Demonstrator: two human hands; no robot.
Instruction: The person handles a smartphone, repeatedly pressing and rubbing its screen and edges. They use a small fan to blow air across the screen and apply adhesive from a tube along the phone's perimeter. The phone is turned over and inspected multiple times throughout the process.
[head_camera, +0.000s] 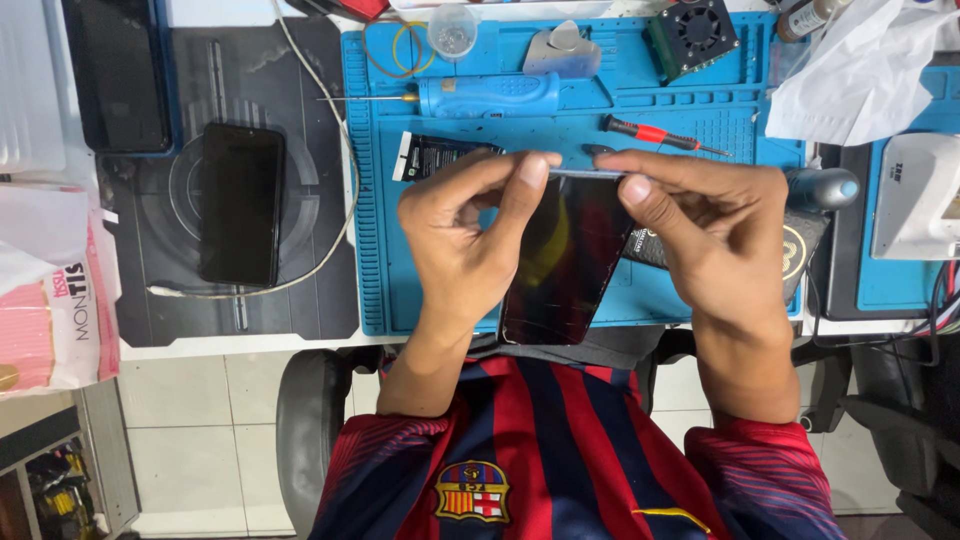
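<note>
I am holding a dark phone screen panel (560, 265) up in both hands, above the near edge of the blue work mat (700, 100) on the worktop (250, 345). Its long axis is running away from me, leaning a little to the right, so the far end is pointing toward the back of the mat and the near end is pointing at my chest. The panel is looking glossy and black, unlit, with a yellowish reflection smeared across the upper part and pale streaks near the lower corner.

My left hand (465, 250) is pinching the far left corner, thumb and forefinger closing narrowly on the top edge. My right hand (715, 240) is gripping the far right corner the same way, fingers (640, 165) lying flat along that edge.

Just beyond the panel, a red-handled screwdriver (655, 135) is lying on the mat, and a blue electric screwdriver (490, 95) is lying farther back. A second black phone (240, 205) is resting well to the left on a dark pad (310, 270), with a white cable (330, 130) curving beside it.
</note>
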